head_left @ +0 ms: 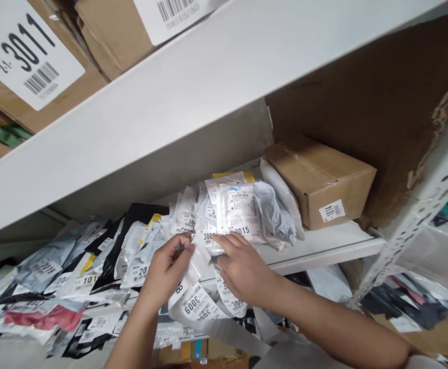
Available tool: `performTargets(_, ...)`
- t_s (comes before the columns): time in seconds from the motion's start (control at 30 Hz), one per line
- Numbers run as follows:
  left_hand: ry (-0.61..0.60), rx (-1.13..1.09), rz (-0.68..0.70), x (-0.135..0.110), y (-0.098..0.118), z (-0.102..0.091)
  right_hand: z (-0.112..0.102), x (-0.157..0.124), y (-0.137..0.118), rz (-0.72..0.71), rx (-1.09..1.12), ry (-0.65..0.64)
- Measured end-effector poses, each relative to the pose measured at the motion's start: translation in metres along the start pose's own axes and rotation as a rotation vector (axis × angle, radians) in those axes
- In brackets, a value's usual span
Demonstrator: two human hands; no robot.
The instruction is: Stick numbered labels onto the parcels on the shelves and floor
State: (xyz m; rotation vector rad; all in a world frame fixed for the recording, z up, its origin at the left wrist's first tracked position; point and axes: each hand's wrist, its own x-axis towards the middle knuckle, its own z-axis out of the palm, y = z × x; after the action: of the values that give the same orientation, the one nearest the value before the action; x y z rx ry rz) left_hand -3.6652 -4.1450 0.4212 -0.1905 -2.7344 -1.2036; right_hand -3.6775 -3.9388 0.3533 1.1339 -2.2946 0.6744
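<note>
A heap of white, grey and black mailer bags (231, 210) with numbered labels lies on a white shelf (323, 246). My left hand (168, 269) is closed, pinching the edge of a small white bag near label 3009 (193, 301). My right hand (242, 266) lies on the pile with its forefinger stretched toward a bag labelled 3015 (242, 225); its other fingers curl over the bags beneath.
A taped cardboard box (319, 179) stands on the shelf right of the bags. More bags (55, 277) spread along the shelf to the left. The shelf above (193, 97) carries boxes, one labelled 3011 (27, 51). A perforated metal upright (419, 215) stands at right.
</note>
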Motion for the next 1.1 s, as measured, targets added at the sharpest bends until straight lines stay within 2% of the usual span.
performTargets(0.17, -0.100, -0.178, -0.030, -0.001, -0.002, -0.002, -0.001, 0.001, -0.001, 0.001, -0.017, -0.016)
performTargets(0.3, -0.122, -0.303, -0.131, 0.001, -0.004, -0.005, -0.001, 0.001, -0.002, 0.010, -0.009, -0.017)
performTargets(0.37, -0.106, -0.361, -0.158, -0.001, -0.004, -0.008, -0.001, 0.002, -0.003, 0.017, 0.007, -0.019)
performTargets(0.47, -0.075, -0.410, -0.099, -0.011, -0.003, -0.017, 0.001, 0.003, -0.003, 0.032, 0.027, -0.026)
performTargets(0.6, 0.101, -0.225, 0.033, -0.038, -0.005, -0.030, 0.001, 0.002, -0.002, 0.007, 0.062, -0.039)
performTargets(0.67, 0.129, -0.194, 0.069, -0.056, -0.009, -0.031, -0.001, -0.003, -0.002, -0.019, 0.132, -0.018)
performTargets(0.8, 0.156, -0.108, 0.100, -0.091, -0.024, -0.015, -0.007, -0.027, -0.003, -0.052, 0.458, 0.017)
performTargets(0.87, 0.207, -0.014, 0.127, -0.104, -0.031, 0.000, -0.007, -0.043, -0.005, 0.005, 0.692, -0.013)
performTargets(1.0, 0.335, 0.339, 0.253, -0.122, -0.040, 0.033, 0.009, -0.073, -0.002, 0.321, 1.075, -0.073)
performTargets(1.1, 0.283, 0.612, 0.403, -0.129, -0.040, 0.053, 0.030, -0.090, 0.004, 0.534, 1.397, -0.064)
